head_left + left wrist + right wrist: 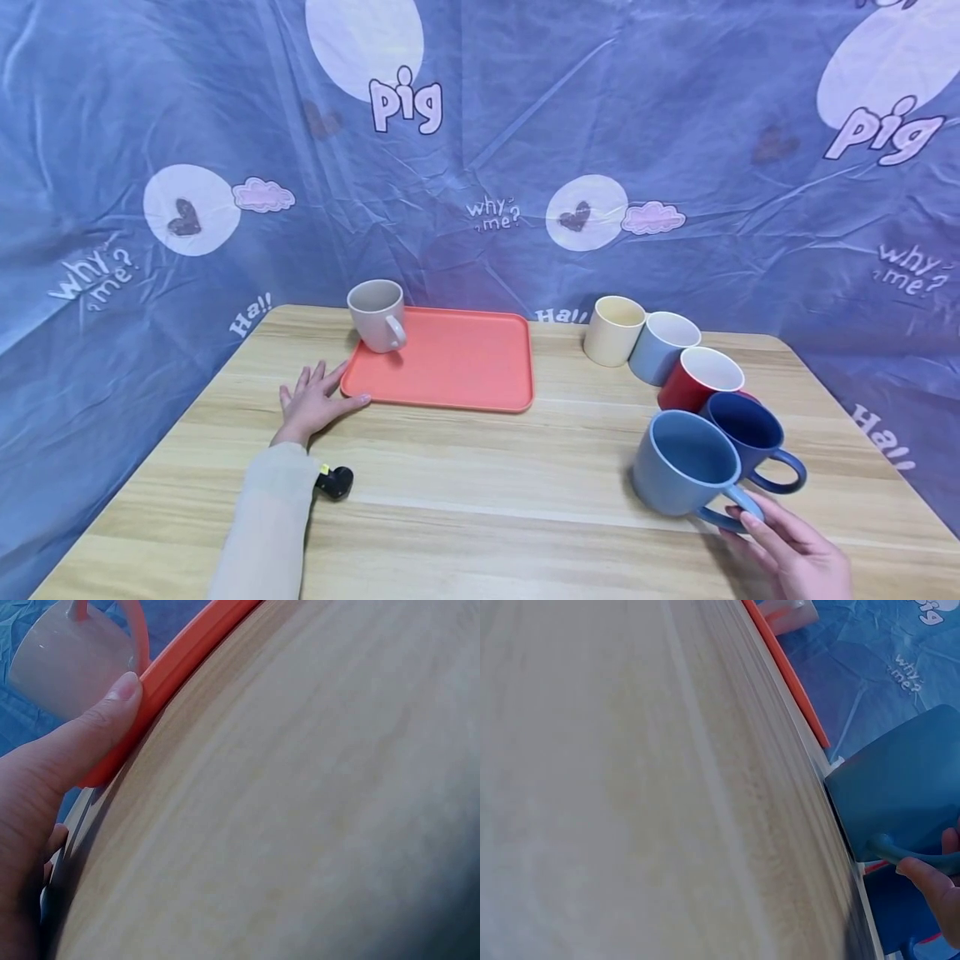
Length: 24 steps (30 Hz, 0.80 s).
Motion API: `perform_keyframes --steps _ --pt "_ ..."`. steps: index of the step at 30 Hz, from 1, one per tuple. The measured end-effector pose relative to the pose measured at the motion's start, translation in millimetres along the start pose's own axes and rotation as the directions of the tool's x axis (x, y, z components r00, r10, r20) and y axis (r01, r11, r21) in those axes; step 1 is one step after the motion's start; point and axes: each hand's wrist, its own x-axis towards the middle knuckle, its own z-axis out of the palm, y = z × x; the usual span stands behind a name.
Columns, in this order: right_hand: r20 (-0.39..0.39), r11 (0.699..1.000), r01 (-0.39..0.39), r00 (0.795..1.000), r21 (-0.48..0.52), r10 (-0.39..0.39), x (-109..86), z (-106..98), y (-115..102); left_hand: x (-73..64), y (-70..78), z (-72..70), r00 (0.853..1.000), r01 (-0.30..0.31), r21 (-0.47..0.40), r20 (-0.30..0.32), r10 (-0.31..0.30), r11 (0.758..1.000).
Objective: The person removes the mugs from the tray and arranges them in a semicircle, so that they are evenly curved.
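Observation:
My right hand (806,554) pinches the handle of a grey-blue mug (678,475), which is upright at the front of a group of mugs; whether its base touches the table I cannot tell. Right behind it stands a dark navy mug (757,433) with its handle to the right. At the near left corner of a coral-red tray (457,367), my left hand (311,404) rests with fingers spread, its thumb against the rim. A light grey mug (375,312) stands on the tray's far left corner. In the left wrist view the thumb (105,720) touches the tray edge.
Behind the navy mug, a red mug (678,383), a light blue mug (652,354) and a cream mug (611,333) form a slanting row on the wooden table (480,500). A blue printed cloth (480,125) hangs along the table's back edge.

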Motion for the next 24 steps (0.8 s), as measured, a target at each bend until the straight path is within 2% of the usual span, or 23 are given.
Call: perform_keyframes --steps 2,5,8,14,24 --pt "0.004 1.000 0.011 1.000 0.021 -0.011 -0.8 -1.4 0.7 0.0 0.5 -0.5 1.000 -0.002 0.000 0.001 0.002 1.000" --pt "-0.033 0.999 0.010 0.999 0.036 -0.008 -1.2 -3.2 1.5 0.1 1.3 -1.1 1.000 -0.005 -0.005 0.002 0.005 1.000" --pt "-0.044 0.997 0.041 0.998 0.067 -0.038 -1.2 -5.2 2.3 0.1 1.1 -1.1 1.000 -0.005 -0.005 0.003 0.005 1.000" --pt "-0.022 0.988 0.089 0.996 0.125 -0.087 -0.6 -9.0 4.5 -0.1 -0.4 0.1 1.000 -0.005 -0.008 0.000 0.005 1.000" --pt "-0.107 0.998 0.019 0.994 0.063 -0.012 -1.4 -8.4 0.2 -0.8 -0.2 0.4 1.000 -0.002 -0.014 0.001 0.002 1.000"
